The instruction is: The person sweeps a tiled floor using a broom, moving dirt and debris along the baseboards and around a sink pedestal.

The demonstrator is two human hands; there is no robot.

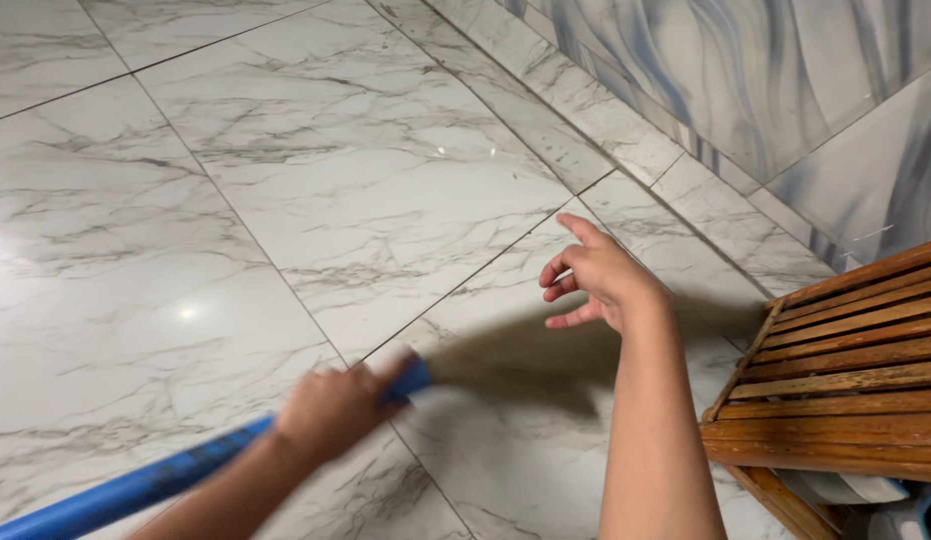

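Observation:
My left hand (333, 408) grips the blue handle (135, 488) of a broom, low at the front left. The broom's brown bristles (545, 352) are blurred with motion and stretch right across the marble floor toward a wooden slatted piece (835, 370). My right hand (597, 278) hovers above the bristles, fingers loosely curled and apart, holding nothing.
White marble floor tiles (315, 180) with grey veins fill the view. A wall with blue and grey wavy tiles (785, 80) runs along the upper right. A white object (853, 488) shows beneath the wooden slats at the lower right.

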